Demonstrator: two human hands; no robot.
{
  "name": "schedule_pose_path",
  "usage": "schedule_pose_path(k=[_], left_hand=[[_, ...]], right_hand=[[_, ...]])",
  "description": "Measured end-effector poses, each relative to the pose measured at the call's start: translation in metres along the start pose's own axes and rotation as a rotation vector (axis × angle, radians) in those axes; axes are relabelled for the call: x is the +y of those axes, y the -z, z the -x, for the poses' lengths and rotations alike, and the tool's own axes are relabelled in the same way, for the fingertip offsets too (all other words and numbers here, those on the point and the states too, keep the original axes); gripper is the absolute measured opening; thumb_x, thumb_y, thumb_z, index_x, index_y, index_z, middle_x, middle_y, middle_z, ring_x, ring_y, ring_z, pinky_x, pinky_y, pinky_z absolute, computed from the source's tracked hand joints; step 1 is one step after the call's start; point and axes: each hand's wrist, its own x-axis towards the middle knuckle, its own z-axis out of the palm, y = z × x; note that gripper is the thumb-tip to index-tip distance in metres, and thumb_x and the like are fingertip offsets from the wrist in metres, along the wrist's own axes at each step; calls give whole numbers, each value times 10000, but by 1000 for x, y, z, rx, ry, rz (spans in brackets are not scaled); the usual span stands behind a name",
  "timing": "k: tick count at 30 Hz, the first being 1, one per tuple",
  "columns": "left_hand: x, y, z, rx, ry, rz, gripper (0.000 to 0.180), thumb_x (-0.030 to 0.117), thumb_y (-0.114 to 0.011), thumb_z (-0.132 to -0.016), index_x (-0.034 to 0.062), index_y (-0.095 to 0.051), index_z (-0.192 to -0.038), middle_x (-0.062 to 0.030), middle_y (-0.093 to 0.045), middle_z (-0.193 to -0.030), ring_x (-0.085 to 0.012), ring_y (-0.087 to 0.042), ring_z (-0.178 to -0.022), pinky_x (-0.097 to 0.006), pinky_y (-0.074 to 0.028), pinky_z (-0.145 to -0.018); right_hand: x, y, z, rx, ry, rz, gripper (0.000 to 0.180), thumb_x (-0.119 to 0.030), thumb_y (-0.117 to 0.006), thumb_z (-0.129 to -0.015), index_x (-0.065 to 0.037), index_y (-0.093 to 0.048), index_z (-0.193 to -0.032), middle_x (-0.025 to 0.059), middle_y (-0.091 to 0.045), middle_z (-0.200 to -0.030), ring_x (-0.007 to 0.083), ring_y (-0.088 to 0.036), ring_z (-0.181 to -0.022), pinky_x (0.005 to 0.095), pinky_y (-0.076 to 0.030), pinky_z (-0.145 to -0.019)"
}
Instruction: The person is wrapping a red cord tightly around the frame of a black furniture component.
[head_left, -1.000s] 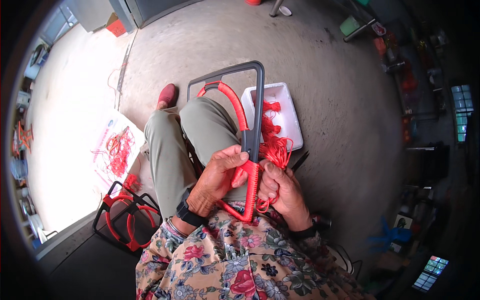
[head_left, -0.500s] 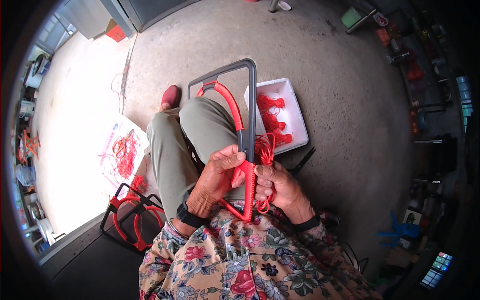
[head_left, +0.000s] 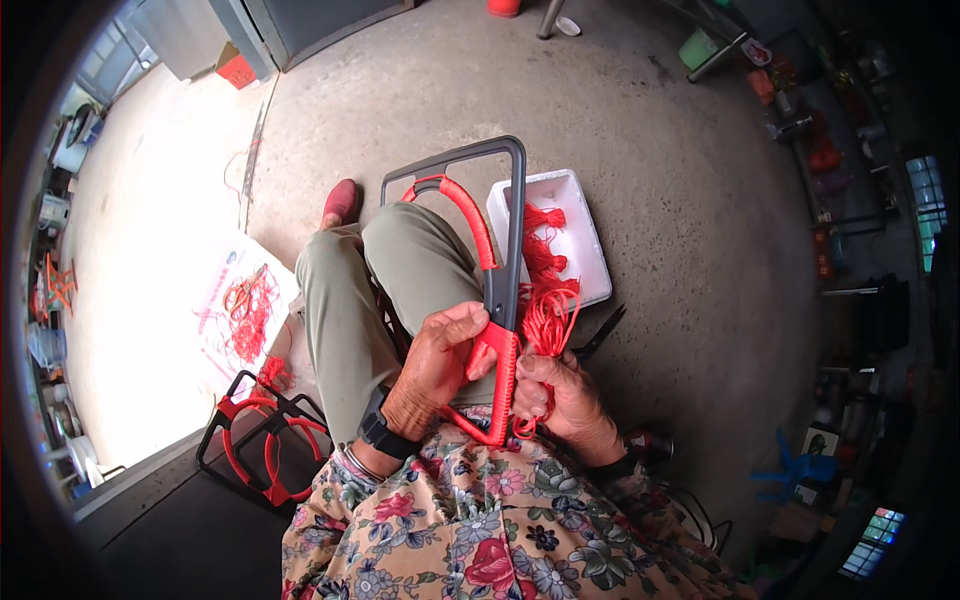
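Observation:
A dark grey frame (head_left: pixel 518 215) with a curved inner bar stands tilted over my lap. Tight turns of red cord cover the curved bar and the lower part of the frame. My left hand (head_left: pixel 447 345) is closed round the frame where the red wrapping begins, thumb on top. Just to the right, my right hand (head_left: pixel 562 398) is closed on a looped bundle of red cord (head_left: pixel 550 322), close beside the wrapped edge. Part of the lower frame is hidden behind my left hand.
On the floor beyond my right hand sits a white foam box (head_left: pixel 582 235) with red cord bundles. Dark scissors or a blade (head_left: pixel 605 328) lie near it. To my left are more wrapped frames (head_left: pixel 232 440) and a sheet (head_left: pixel 228 268) with loose red cord (head_left: pixel 250 310).
My right hand has shifted slightly right and down, a little away from the wrapped edge. The cord bundle now stands more visibly above it. My left hand keeps its hold.

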Motion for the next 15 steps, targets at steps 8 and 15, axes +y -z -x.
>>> schedule_pose_path(k=[8, 15], left_hand=[[0, 0, -1, 8, 17, 39, 249, 223, -511, -949, -15, -572, -904, -70, -576, -645, -113, -483, -462, -229, -355, -424], [-2, -2, -4, 66, -24, 43, 224, 178, -534, -934, -23, -577, -1023, -69, -607, -732, -125, -540, -521, -230, -433, -457]], right_hand=[[-26, 22, -9, 109, 91, 216, 195, -251, -597, -907, -69, -540, -864, -43, -415, -555, 60, -381, -443, 229, -329, -401], [-98, -53, -8, 172, 670, 1552, 177, -160, -538, -858, 5, -532, -922, 185, -571, -833, 318, -576, -764, 405, -458, -675]])
